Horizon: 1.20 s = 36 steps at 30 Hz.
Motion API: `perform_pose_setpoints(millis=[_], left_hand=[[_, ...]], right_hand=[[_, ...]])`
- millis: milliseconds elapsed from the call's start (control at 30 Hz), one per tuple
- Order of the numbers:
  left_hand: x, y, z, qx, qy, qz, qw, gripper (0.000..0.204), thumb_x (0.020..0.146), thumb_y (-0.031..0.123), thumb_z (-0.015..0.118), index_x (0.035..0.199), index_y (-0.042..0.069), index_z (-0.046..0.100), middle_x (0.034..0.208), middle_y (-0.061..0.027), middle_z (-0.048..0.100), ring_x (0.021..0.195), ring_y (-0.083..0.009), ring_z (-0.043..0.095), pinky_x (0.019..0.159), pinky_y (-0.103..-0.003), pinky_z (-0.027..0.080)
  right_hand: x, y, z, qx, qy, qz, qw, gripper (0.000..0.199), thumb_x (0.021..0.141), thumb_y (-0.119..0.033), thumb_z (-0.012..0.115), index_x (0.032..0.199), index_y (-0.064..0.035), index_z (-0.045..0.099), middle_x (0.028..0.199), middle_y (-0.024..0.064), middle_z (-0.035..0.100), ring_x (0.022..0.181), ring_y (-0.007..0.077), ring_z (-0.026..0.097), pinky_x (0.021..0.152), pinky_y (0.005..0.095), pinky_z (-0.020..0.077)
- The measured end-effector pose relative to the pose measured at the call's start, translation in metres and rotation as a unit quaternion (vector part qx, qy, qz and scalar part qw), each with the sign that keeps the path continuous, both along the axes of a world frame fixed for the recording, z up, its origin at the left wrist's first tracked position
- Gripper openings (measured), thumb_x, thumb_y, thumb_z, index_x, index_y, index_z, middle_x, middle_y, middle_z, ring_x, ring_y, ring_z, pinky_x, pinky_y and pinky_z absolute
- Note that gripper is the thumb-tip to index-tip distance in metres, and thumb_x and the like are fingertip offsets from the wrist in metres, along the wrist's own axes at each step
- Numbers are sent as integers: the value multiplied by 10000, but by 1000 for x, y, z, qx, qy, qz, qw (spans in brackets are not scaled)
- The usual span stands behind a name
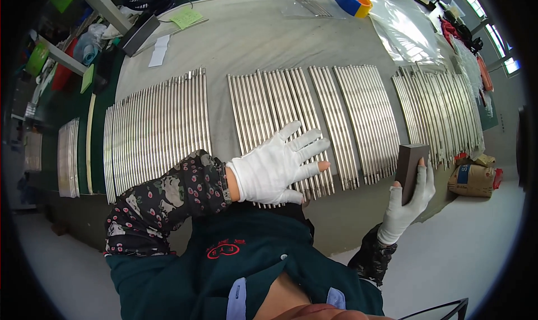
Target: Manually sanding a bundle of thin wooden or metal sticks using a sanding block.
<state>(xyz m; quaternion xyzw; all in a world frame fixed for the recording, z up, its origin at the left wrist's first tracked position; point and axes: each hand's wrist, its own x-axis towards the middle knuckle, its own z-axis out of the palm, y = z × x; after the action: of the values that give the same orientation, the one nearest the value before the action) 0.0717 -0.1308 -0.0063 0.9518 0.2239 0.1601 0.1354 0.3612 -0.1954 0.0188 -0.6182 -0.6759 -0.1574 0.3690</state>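
My left hand (278, 166), in a white glove with some fingertips bare, lies spread on the near part of the middle group of shiny metal rods (274, 104). Held upright in my gloved right hand (408, 205) is a dark brown rectangular block (411, 171), at the table's near edge. Beyond that block lies the rightmost rod group (440, 110), its ends uneven. Between it and my left hand are a narrow strip of rods (332, 118) and a wider group (367, 115). A large rod group (159, 124) lies left, partly behind my left sleeve.
Far on the grey table (241, 31) are a blue and orange ring-shaped object (351, 0), clear plastic bags (406, 34) and a white paper slip (159, 51). A wrapped bundle (69, 157) lies at far left. A brown sack (472, 180) stands beyond the right edge.
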Motion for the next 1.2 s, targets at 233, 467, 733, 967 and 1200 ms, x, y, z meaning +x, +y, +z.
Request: perform_pose_setpoints(millis=[233, 467, 733, 967, 1200], left_hand=[[-20, -9, 1, -5, 46, 0, 999, 729, 798, 507, 597, 1384, 136, 374, 1502, -191, 250, 1372, -368, 269, 1097, -593, 163], [-19, -9, 2, -4, 45, -5, 999, 733, 775, 499, 618, 1361, 122, 391, 1496, -192, 260, 1360, -364, 285, 1094, -595, 170], [-22, -9, 3, -3, 42, -9, 999, 809, 731, 492, 653, 1387, 121, 359, 1475, -198, 286, 1344, -371, 306, 1092, -597, 179], [-20, -7, 7, 4, 33, -17, 999, 839, 737, 495, 643, 1421, 133, 319, 1460, -203, 303, 1331, -395, 318, 1081, -598, 187], [-21, -7, 12, 15, 60, -20, 998, 868, 712, 493, 661, 1421, 134, 313, 1448, -199, 323, 1330, -399, 321, 1057, -593, 219]], right_hand=[[17, 72, 5, -65, 307, 97, 944, 524, 937, -320, 539, 1327, 22, 465, 1313, 140, 505, 1217, 231, 461, 1047, 350, 342], [54, 124, -38, -138, 398, 153, 894, 444, 950, -284, 552, 1262, 32, 523, 1228, 103, 565, 1122, 165, 524, 1003, 301, 383], [51, 128, -29, -142, 483, 152, 851, 291, 949, -5, 483, 1229, -1, 562, 1177, 79, 609, 1040, 142, 584, 894, 259, 492], [23, 116, -23, -172, 468, 212, 840, 274, 972, -37, 450, 1216, 57, 530, 1220, 117, 580, 1106, 180, 550, 952, 299, 471], [7, 113, -11, -176, 714, 238, 634, 314, 976, -150, 439, 1203, 44, 538, 1229, 162, 566, 1142, 257, 540, 1013, 372, 430]])
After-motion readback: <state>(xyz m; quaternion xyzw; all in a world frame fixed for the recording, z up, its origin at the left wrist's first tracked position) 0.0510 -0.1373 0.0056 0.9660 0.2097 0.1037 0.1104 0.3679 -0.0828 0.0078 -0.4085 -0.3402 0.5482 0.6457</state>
